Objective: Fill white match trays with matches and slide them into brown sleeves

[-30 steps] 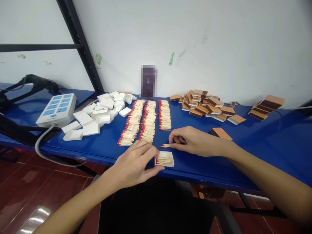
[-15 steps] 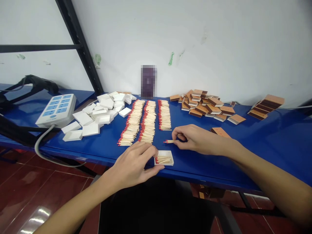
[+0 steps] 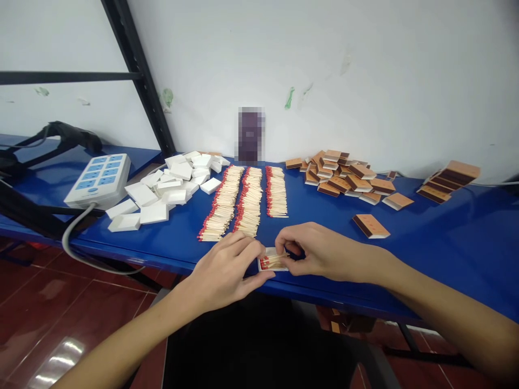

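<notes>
Loading matches into the little white tray

Left to right: my left hand (image 3: 225,270) pinches the left edge of the matchbox tray (image 3: 272,261) at the near edge of the blue table (image 3: 446,243), fingers curled shut on it so it can't skate. My right hand (image 3: 320,251) is closed thumb-to-finger on a few matches (image 3: 279,257), lowering them in. I'd keep the red heads all pointing left like the ones already inside, lay them flat, and only let go once they're sitting in the tray.
</notes>
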